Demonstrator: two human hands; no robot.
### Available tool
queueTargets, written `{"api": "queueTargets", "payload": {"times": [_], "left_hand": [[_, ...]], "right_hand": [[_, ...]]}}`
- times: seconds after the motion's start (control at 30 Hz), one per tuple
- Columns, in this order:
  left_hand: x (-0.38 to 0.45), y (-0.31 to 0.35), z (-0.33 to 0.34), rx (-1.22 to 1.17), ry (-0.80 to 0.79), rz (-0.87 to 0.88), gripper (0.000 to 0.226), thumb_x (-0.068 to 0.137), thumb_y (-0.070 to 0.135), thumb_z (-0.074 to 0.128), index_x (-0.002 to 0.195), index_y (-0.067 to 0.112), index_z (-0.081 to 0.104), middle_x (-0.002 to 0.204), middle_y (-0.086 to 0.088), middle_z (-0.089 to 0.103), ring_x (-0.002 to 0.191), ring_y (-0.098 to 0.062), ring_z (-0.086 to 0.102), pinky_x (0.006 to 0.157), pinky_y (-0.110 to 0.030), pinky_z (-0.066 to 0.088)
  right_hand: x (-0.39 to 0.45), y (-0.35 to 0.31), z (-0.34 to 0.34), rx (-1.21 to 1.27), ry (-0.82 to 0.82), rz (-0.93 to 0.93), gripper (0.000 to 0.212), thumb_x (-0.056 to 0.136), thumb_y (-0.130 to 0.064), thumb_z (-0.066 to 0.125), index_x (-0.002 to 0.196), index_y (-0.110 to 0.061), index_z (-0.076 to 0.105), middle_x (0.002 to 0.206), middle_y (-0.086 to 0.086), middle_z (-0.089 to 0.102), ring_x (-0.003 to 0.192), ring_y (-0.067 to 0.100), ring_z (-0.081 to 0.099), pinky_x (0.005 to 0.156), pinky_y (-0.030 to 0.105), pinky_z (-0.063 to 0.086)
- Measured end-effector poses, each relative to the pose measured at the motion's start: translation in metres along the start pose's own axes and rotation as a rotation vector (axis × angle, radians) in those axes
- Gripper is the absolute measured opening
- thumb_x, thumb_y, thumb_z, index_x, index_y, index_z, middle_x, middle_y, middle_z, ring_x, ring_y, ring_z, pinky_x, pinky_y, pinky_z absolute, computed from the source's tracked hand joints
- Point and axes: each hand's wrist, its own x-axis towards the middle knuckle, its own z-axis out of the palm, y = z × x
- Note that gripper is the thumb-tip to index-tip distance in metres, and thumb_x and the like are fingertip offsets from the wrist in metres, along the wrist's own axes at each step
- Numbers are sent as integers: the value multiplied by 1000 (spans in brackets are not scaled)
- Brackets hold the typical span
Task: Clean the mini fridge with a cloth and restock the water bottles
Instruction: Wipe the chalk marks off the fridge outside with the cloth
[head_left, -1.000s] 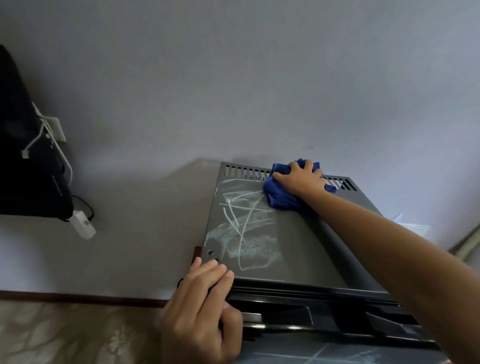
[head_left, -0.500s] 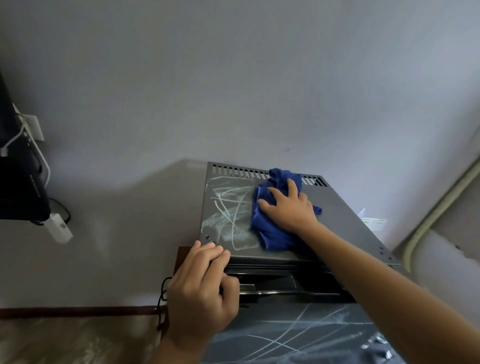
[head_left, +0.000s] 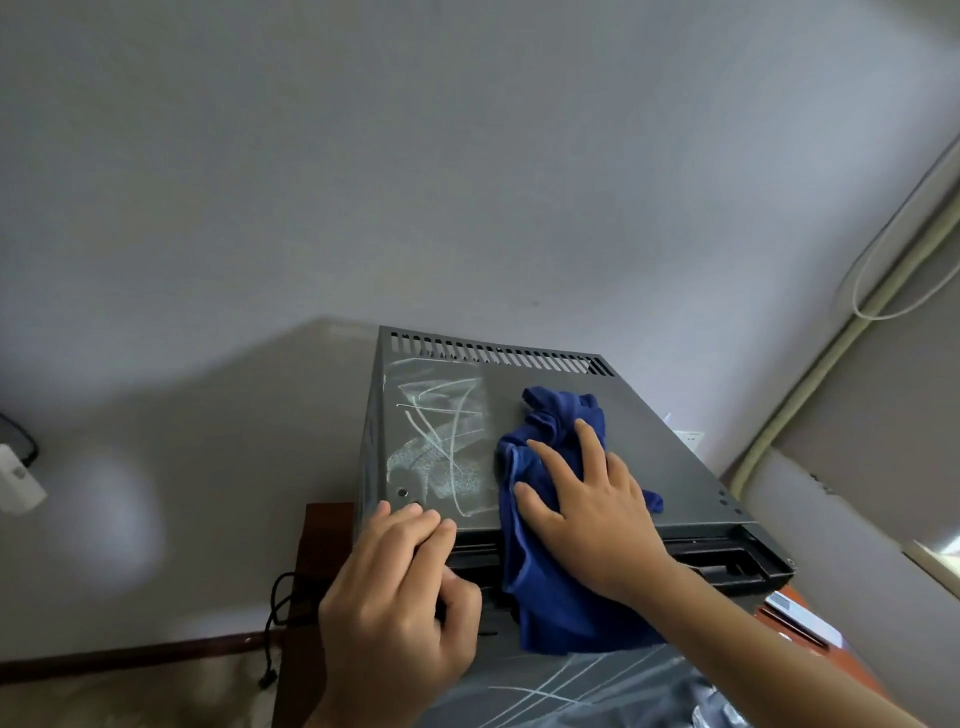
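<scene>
fridge (head_left: 649, 441): dark grey, on wooden desk (head_left: 324, 530); white chalky scrawl left on top, nothing readable
cloth (head_left: 550, 582): blue, draped over front edge of the top
right hand (head_left: 592, 509): fingers straight, pressing cloth flat
left hand (head_left: 400, 603): curled, grip clamping front-left corner of the fridge

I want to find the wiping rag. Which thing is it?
Find the dark grey mini fridge against the wall. On its top, under the right hand, lies the blue cloth, hanging over the front edge. It's the only blue, crumpled thing there.
</scene>
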Motion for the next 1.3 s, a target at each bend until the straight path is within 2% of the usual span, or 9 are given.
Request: {"api": "queueTargets", "payload": {"times": [0.13,0.3,0.47,0.6,0.77,0.9,1.03,1.3], "left_hand": [[1,1,2,11,17,-6,33,86,9,50,88,1,82,95,-10,77,95,-27,74,86,-49,60],[3,3,-1,15,-22,-2,35,88,11,49,87,4,83,95,-5,77,96,-21,74,87,-45,60],[5,0,-1,24,-31,-2,40,94,14,44,87,3,83,95,-6,77,98,-22,73,88,-45,60],[6,-1,-1,25,-21,22,39,93,14,45,90,2,82,95,-8,76,98,-24,74,89,-45,60],[3,-5,-1,11,-11,35,34,88,10,49,92,1,81,98,-10,76,98,-25,73,90,-46,58],[2,-5,1,-5,-12,5,33,86,9,49,94,1,81,98,-10,75,97,-26,73,94,-47,56],[4,-4,0,-15,-28,-13,32,84,7,51,94,2,80,96,-8,75,96,-25,72,95,-45,56],[12,-8,-16,4,-117,70,29,87,15,53,95,6,79,94,-5,75,91,-23,71,96,-38,56]], "right_hand": [[49,-14,-1,33,-19,21,62,95,-69,35,152,-49,24,169,4,-2,149,38,18,121,51,18],[159,-23,11,101,-15,61,56,92,-65,40,144,-43,39,164,8,14,141,46,29,117,58,24],[254,-36,14,110,-58,68,60,93,-64,38,143,-32,45,155,11,27,137,48,30,113,63,25],[279,-41,19,83,-89,93,64,92,-65,36,141,-27,49,149,11,34,133,43,35,109,60,33],[265,-44,21,82,-84,83,67,91,-65,33,143,-25,48,152,10,29,135,43,33,112,60,29],[232,-45,19,80,-85,67,66,91,-67,31,145,-31,47,163,7,16,141,47,25,117,60,20],[180,-45,11,70,-98,38,63,94,-65,32,149,-35,41,170,6,-1,148,47,14,120,59,15],[47,-32,1,42,-73,-69,64,99,-63,35,158,-41,24,171,5,-4,152,41,13,121,54,16]]}}
